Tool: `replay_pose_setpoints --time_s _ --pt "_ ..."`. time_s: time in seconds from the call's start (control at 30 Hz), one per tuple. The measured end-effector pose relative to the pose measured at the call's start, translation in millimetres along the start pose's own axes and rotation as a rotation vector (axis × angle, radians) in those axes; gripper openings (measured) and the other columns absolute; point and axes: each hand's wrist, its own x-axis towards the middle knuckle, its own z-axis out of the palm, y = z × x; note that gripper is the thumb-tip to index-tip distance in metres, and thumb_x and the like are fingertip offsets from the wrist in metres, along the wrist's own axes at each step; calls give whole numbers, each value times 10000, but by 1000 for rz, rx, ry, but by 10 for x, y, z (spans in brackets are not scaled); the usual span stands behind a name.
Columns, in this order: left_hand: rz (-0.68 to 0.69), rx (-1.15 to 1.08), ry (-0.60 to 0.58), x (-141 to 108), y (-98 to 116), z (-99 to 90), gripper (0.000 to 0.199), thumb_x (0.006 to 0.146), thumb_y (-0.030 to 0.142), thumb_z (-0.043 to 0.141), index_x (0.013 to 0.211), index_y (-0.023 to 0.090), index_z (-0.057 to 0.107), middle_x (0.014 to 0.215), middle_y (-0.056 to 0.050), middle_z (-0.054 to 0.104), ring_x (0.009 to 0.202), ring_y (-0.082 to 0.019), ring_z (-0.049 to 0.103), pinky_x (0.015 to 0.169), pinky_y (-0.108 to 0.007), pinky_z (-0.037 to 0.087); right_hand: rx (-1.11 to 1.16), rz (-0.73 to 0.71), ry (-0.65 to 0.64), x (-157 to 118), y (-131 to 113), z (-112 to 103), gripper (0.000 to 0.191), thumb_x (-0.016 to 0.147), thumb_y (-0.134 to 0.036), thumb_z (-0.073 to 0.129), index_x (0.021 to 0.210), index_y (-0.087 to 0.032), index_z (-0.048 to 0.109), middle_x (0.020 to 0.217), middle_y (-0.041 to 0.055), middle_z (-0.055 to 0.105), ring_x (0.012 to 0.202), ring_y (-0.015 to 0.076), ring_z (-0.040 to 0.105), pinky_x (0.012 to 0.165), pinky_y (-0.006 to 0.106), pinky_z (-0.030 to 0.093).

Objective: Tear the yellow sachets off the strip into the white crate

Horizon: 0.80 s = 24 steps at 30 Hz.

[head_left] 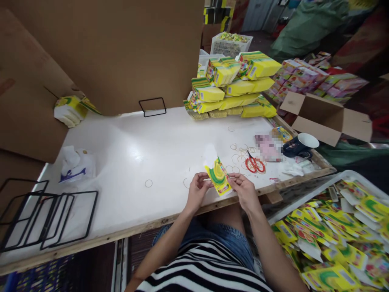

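Note:
Between my two hands, just above the table's front edge, is a small yellow and green printed carton [218, 176] with a white flap standing up at its far end. My left hand [199, 190] pinches its left side with thumb and fingers. The right side is gripped by my right hand [243, 188]. Red-handled scissors [255, 164] lie a little beyond my right hand, among several loose rubber bands [234, 157]. Whether the carton is flat or opened out I cannot tell.
Bundled yellow cartons [231, 87] are stacked at the back right. A dark mug [293, 147] stands by the right edge. A bin [346, 174] of loose cartons is at lower right. Black wire frames [48, 215] and a tissue pack [77, 164] lie left. Cardboard [121, 52] walls the back.

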Motion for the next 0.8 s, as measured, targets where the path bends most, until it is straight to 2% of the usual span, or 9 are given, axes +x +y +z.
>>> replay_pose_setpoints --time_s 0.07,0.13,0.2,0.27,0.37,0.43,0.67,0.8 --pt "-14 -146 -29 18 64 -17 612 786 616 610 1212 196 481 1174 -138 656 1006 -235 669 830 -367 543 174 65 -42 -117 -35 117 439 624 -511 786 875 -199 605 673 12 672 523 135 554 495 254 424" --pt "-28 -330 -123 19 152 -25 697 725 611 687 1258 208 489 1219 -149 644 1065 -263 649 867 -383 528 264 121 -83 -206 -77 202 416 593 -465 829 844 -196 635 648 0 663 499 115 522 465 232 384" --pt "-20 -465 -236 6 241 -29 701 700 547 748 1266 205 517 1296 -168 602 1173 -301 593 956 -425 482 301 161 -126 -263 -126 248 391 586 -443 844 824 -197 655 658 -1 669 528 118 544 487 232 407" --pt "13 -495 -297 -12 306 -31 629 722 483 756 1238 187 553 1329 -182 579 1234 -321 547 1019 -456 434 318 168 -148 -293 -172 264 363 592 -430 849 815 -204 672 713 9 691 614 140 598 560 249 465" --pt "44 -497 -292 -39 340 -34 559 743 432 753 1205 171 577 1300 -186 600 1215 -329 563 1024 -470 427 295 134 -141 -312 -209 270 342 620 -430 838 835 -209 691 834 37 721 782 183 652 717 300 521" --pt "38 -501 -283 -56 341 -34 569 734 432 762 1204 169 578 1289 -185 608 1195 -329 578 1008 -465 441 260 118 -129 -318 -206 276 353 630 -438 832 855 -204 695 864 52 729 821 201 663 772 332 528" --pt "12 -512 -304 -118 409 -28 597 711 422 783 1212 168 579 1276 -181 621 1124 -312 621 908 -402 507 214 87 -123 -344 -163 260 363 647 -461 819 873 -203 702 875 66 736 866 230 676 841 383 534" --pt "-51 -517 -206 -135 385 -16 511 740 442 746 1133 141 621 1133 -160 696 1007 -285 672 830 -373 533 220 126 -182 -370 -192 219 368 668 -482 802 883 -198 706 882 70 737 843 227 677 829 389 544"
